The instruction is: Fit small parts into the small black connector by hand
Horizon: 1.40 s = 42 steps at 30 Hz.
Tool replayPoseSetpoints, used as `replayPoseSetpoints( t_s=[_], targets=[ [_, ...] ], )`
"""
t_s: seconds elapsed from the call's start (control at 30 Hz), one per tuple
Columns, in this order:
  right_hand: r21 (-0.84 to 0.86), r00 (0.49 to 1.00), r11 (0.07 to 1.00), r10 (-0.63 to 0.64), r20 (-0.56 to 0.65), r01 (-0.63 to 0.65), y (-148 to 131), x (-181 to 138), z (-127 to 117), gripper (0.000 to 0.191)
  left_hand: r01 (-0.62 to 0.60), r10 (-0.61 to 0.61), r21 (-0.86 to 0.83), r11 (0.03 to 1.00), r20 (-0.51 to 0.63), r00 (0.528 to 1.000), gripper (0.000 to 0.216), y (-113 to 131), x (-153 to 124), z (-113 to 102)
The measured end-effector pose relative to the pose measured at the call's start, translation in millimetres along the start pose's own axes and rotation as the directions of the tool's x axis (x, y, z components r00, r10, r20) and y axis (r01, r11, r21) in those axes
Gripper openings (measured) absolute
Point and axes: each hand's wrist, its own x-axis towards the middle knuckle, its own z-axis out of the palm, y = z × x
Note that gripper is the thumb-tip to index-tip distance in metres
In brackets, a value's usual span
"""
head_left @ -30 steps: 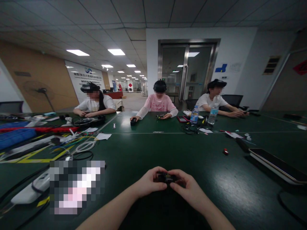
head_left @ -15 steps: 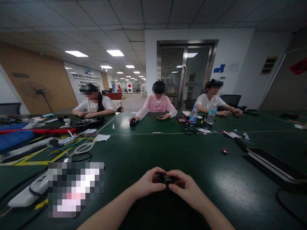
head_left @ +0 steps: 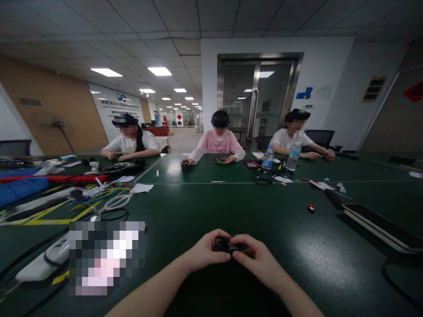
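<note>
Close in front of me, both hands meet around a small dark object (head_left: 225, 245), black and partly shiny; its exact kind I cannot make out. My left hand (head_left: 209, 250) grips its left side, thumb below and fingers curled over the top. From the right, my right hand (head_left: 251, 253) pinches it between thumb and fingers. The fingers hide much of the object. It is held low over the dark green table (head_left: 185, 211).
On the left lie a white power strip (head_left: 42, 264), coiled cables (head_left: 117, 201) and blue trays (head_left: 23, 191). To the right are a phone-like slab (head_left: 380, 224) and a small red item (head_left: 310, 208). Water bottles (head_left: 292, 158) stand farther back. Three people sit opposite.
The whole view has shifted slightly. My hands keep their grip on the small dark object, nearly unmoved. Opposite, the middle person's black item appears tilted differently.
</note>
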Motion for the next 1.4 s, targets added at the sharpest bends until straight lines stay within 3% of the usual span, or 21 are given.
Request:
replayPoseSetpoints(
  t_s=[0.43,0.67,1.4],
  targets=[
    [-0.055,1.0,0.998,0.014,-0.001,-0.014,-0.9,0.2,0.5,0.028,-0.02,0.02,-0.001,1.0,-0.001,1.0,0.043,-6.0,1.4,-1.0],
    [-0.068,1.0,0.998,0.016,0.003,-0.016,-4.2,0.0,1.7,0.02,0.022,-0.022,0.028,0.999,-0.014,1.0,0.042,-6.4,1.7,-1.1],
    [-0.073,0.999,0.997,0.035,-0.009,-0.036,-4.2,-0.7,0.0,0.022,-0.038,0.038,0.002,0.999,-0.004,0.999,0.044,-3.3,-0.3,-1.7]
  ],
)
